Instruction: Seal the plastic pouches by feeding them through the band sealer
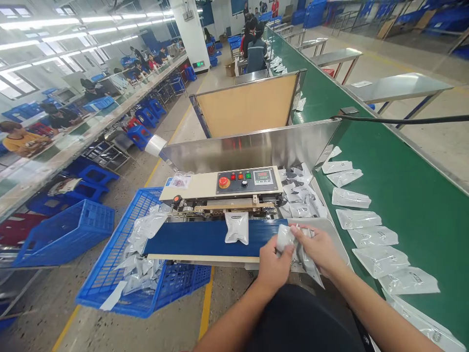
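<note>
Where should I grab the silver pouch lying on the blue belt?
Pinch the silver pouch by its near edge, coming from your side over the blue belt. It lies flat with that edge facing you, and its middle bulges, so the thin edge is probably the easiest to catch without squeezing the contents.

Green-topped bench (399,161), silver foil pouches (373,237) lying flat in a loose row along its left edge, concrete floor (47,298) beside it, blue plastic crate (179,288) standing there, heaped with more pouches (141,276)
</note>
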{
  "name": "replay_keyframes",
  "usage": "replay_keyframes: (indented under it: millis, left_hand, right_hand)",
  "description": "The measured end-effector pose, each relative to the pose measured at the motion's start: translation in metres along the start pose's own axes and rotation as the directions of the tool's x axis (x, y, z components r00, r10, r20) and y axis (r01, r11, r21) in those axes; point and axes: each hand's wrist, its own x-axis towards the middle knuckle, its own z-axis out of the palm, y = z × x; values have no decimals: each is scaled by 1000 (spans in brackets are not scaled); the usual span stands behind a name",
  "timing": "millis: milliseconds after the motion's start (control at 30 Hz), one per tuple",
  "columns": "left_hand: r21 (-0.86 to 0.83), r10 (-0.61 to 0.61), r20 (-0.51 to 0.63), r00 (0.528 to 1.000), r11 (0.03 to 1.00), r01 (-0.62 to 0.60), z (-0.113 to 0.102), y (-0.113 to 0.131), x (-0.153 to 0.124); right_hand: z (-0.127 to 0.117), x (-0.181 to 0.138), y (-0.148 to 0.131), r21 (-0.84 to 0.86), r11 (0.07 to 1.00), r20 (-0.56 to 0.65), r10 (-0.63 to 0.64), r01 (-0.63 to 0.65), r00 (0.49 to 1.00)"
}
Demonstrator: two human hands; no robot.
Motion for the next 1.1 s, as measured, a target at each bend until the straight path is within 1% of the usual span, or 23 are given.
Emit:
replay_keyframes:
  millis: [67,133,167,200,267,333,367,400,467,533,600,700,833,900,933,967,1000,1033,1067,1100]
  left_hand:
    - [-143,-14,-62,998,990,5,3,-4,15]
    - [-231,-11,-37,999,973,2,1,-7,24]
    - [-229,-5,-15,1000,973,2,0,-9,27]
    - [-196,-1,-8,1000,981,-1,-1,-11,28]
    - [-65,2,-57,998,998,-6,-1,-15,31]
    - [63,-2,-159,987,998,12,3,-20,39]
    - [92,-20,-202,979,995,39,7,-24,46]
    - [86,-59,-228,972,993,80,11,-27,54]
    - [-14,-187,-236,954,982,189,20,-33,72]
    - [-140,-296,-219,930,952,271,24,-38,88]
    - [-217,-337,-216,917,932,291,23,-41,100]
    - [-250,-332,-243,911,929,272,11,-44,106]
    - [-313,-339,-296,893,918,245,-20,-47,100]
    - [-362,-331,-328,885,909,206,-40,-47,89]
    - [-369,-309,-372,875,914,166,-50,-46,81]
    - [-347,-270,-443,855,931,114,-59,-44,70]
    - [-295,-214,-527,822,954,59,-66,-41,59]
    - [-222,-149,-603,783,975,15,-71,-38,46]
    - [-153,-93,-646,758,988,-9,-72,-34,35]
    - [-113,-61,-633,772,993,-15,-68,-31,25]
  right_hand:
    - [-9,6,-4,27,999,-19,-17,17,1000]
    - [-21,8,-5,-17,999,22,-37,38,999]
    - [-26,7,-4,-56,997,58,-48,51,997]
    - [-30,6,-2,-97,993,88,-55,64,995]
    - [-34,4,2,-153,985,100,-60,75,993]
    - [-37,8,6,-178,982,62,-48,58,997]
    - [-39,13,6,-185,982,39,-31,38,999]
    - [-41,19,6,-187,982,21,-8,11,1000]
    - [-45,35,4,-176,982,-8,62,-62,998]
    - [-45,53,-1,-163,978,-24,131,-133,991]
    - [-40,66,-7,-165,972,-19,166,-167,986]
    - [-21,75,-16,-189,971,14,149,-144,989]
    - [8,75,-23,-234,968,106,115,-87,988]
    - [14,71,-24,-247,967,124,99,-66,987]
    - [15,68,-24,-247,968,122,86,-54,989]
    - [15,65,-23,-238,970,115,71,-42,991]
    - [14,60,-22,-215,976,107,61,-37,992]
    - [14,55,-22,-174,984,103,58,-40,993]
    - [14,49,-22,-110,993,111,58,-45,992]
    - [15,43,-22,-23,998,135,56,-53,989]
